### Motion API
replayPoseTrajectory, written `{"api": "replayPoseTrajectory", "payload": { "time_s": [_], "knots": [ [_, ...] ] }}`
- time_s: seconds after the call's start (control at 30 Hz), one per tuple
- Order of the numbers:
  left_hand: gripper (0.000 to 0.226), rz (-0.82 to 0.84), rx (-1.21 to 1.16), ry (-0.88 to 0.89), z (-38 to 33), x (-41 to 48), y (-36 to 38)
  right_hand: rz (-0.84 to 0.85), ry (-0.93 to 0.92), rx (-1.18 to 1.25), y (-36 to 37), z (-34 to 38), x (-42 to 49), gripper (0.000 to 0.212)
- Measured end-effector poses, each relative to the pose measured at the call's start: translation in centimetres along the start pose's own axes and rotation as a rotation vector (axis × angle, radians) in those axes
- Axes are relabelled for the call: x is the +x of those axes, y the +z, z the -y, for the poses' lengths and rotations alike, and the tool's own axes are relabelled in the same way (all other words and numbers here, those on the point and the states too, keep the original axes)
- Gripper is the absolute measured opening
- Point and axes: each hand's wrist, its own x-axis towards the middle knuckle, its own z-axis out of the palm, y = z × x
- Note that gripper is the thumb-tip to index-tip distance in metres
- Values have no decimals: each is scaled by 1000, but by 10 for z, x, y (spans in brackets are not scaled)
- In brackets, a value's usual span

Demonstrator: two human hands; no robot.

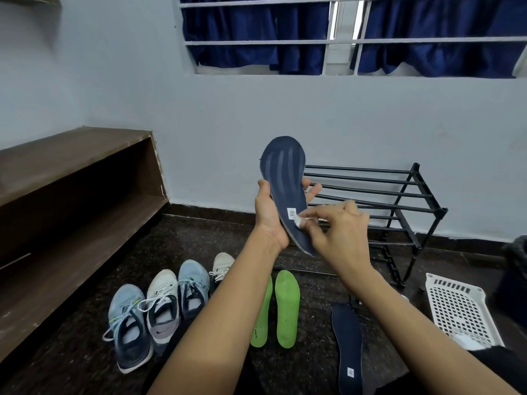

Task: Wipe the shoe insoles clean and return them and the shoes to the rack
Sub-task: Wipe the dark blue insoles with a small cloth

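Note:
My left hand (271, 215) grips a navy insole (285, 178) upright in front of me, thumb on its left edge and fingers behind. My right hand (339, 229) pinches a small white wipe (299, 222) against the insole's heel end, beside its white label. On the floor lie two green insoles (286, 306) side by side and a second navy insole (348, 343). Several sneakers (159, 306) stand in a row at the lower left. The black metal shoe rack (399, 195) stands against the wall, its bars bare.
A dark wooden bench or shelf unit (71, 195) runs along the left wall. A white perforated plastic basket (459, 309) sits at the right with something white inside. A dark bin (516, 266) stands at the far right edge. The floor is dark speckled stone.

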Motion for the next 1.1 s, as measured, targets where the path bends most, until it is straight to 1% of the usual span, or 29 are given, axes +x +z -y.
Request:
{"api": "replayPoseTrajectory", "payload": {
  "time_s": [0.07,0.17,0.33,0.43,0.57,0.63,0.7,0.77,0.83,0.9,0.97,1.1],
  "knots": [
    [75,-2,8,-12,5,0,3,-19,34,-21,-1,-1,4,13],
    [74,-8,-5,-6,6,2,3,-5,-20,-4,1,3,1,14],
    [77,12,6,11,-1,6,-1,169,43,211,0,4,-2,12],
    [76,27,-15,21,-5,6,-4,236,38,298,-8,13,-9,8],
    [74,47,-42,29,-9,7,-6,350,14,290,-15,14,-10,9],
    [74,51,-49,14,-7,6,-3,317,5,247,-17,6,-5,7],
    [76,56,-41,-4,-3,4,2,217,-7,158,-19,-4,1,4],
    [76,62,-41,-17,4,3,6,118,4,85,-22,-11,4,7],
    [74,67,-63,-23,10,4,9,62,23,71,-23,-13,6,10],
    [74,74,-64,-24,13,6,8,69,18,78,-20,-9,4,10],
    [75,69,-42,-29,14,7,8,118,9,113,-14,-5,-2,10],
    [78,46,-30,-9,11,8,6,181,25,260,-15,-1,-7,8]
  ]
}}
